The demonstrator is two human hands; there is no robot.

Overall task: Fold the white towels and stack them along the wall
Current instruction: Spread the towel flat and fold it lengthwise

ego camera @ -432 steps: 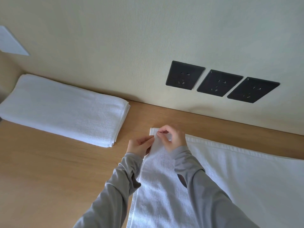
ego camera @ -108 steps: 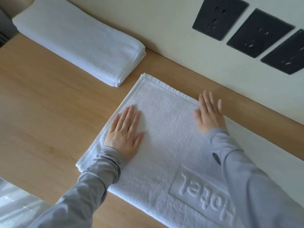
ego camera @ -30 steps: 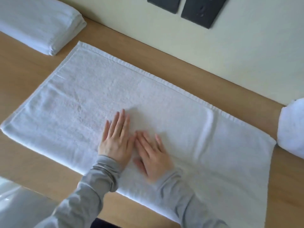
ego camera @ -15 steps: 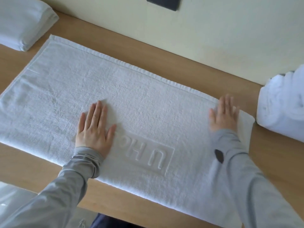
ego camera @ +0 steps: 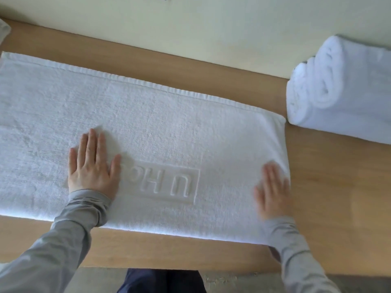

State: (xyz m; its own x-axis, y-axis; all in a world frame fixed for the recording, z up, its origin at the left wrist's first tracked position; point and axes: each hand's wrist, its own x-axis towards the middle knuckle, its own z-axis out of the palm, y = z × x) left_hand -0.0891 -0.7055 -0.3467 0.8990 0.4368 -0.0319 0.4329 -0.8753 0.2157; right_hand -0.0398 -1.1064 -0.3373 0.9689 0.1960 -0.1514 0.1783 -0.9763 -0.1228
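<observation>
Your left hand [ego camera: 93,166] and blurred right hand [ego camera: 273,191] lie flat, fingers open, gripping nothing, on the white towel [ego camera: 169,127]; rolled towels [ego camera: 342,85] rest just beside it.

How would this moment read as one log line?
step: smoothing | white embossed towel flat on wooden table | left hand flat | right hand flat, blurred

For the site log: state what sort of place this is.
Probably a hotel room or its housekeeping area: the flat white terry towel bears an embossed logo reading partly "HO", more bundled white towels wait by the cream wall, all on a light wooden counter.
</observation>
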